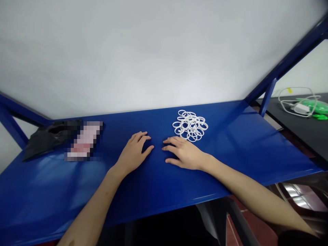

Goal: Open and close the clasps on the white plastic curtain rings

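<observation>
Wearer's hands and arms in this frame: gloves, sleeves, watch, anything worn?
No gloves: the left hand and right hand are bare, with no ring, watch or band visible. The left forearm and right forearm are uncovered too. A dark patch at the right arm's near end may be a sleeve edge; too little shows to tell.

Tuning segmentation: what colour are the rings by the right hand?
White rings, on the blue shelf; head view.
</observation>
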